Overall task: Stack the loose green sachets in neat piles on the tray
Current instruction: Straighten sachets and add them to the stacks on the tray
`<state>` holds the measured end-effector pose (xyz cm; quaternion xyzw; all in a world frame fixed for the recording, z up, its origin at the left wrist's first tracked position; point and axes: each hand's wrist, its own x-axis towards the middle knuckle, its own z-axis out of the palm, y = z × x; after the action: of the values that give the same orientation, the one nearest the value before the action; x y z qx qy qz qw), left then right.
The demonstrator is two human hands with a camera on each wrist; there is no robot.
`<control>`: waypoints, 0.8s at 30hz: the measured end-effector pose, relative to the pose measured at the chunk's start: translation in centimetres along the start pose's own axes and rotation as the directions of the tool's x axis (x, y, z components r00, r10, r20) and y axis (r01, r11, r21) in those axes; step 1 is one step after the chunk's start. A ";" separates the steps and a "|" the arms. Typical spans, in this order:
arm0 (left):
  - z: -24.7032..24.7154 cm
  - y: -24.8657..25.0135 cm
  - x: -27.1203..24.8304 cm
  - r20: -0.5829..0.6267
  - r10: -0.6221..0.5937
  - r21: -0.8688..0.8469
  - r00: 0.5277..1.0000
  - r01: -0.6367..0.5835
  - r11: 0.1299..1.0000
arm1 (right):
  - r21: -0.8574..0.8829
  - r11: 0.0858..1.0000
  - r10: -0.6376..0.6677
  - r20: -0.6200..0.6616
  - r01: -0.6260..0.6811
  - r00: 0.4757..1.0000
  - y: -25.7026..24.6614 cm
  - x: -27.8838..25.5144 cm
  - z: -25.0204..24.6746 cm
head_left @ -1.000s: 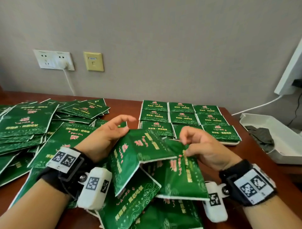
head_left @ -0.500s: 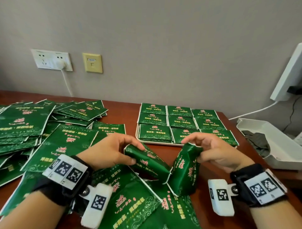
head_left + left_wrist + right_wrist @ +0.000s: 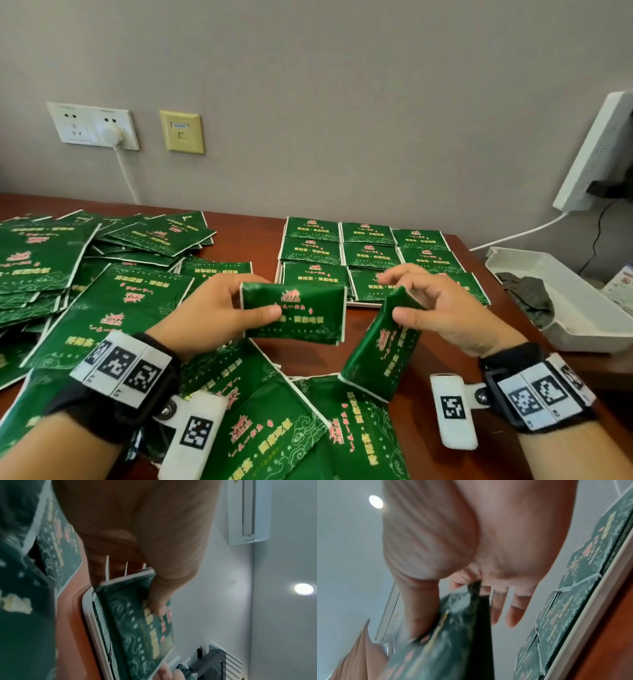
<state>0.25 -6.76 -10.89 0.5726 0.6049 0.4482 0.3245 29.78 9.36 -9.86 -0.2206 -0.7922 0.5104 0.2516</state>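
Fingers (image 3: 260, 311) of both hands pinch crinkled, glossy green sachets (image 3: 294, 313).

Right hand (image 3: 471, 545) seen from beneath, a green sachet (image 3: 436, 635) held at its upper end.

The sachet is pinched between the thumb (image 3: 418, 608) and the fingers (image 3: 515, 612), and hangs blurred toward the lower left. Rows of green sachets (image 3: 570, 601) are seen packed edge to edge in a pale-rimmed tray (image 3: 594, 609) at the right, set on a reddish-brown table (image 3: 614, 649). A round ceiling light (image 3: 376, 501) and a white wall-mounted unit (image 3: 390, 618) are seen at the left.
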 end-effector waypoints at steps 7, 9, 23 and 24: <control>0.7 -0.2 0.3 -0.043 -0.207 -0.497 0.977 0.159 0.853 | 0.107 0.973 0.210 -0.022 -0.207 0.977 -0.1 0.2 0.2; 0.7 -0.2 0.4 -0.032 -0.259 -0.537 0.965 0.202 0.819 | -0.025 0.954 0.300 0.134 -0.299 0.945 -0.2 -0.1 0.2; 2.3 0.2 0.3 -0.081 -0.232 -0.589 0.969 0.141 0.796 | 0.276 0.922 0.275 0.030 -0.273 0.961 1.2 0.6 0.2; 2.4 0.4 0.6 -0.106 -0.234 -0.598 0.967 0.126 0.792 | 0.315 0.919 0.259 -0.026 -0.238 0.965 1.1 0.8 0.1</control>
<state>2.51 -5.80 -11.43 0.3427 0.5150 0.6280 0.4722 29.18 10.25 -10.79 -0.2944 -0.6591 0.6481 0.2426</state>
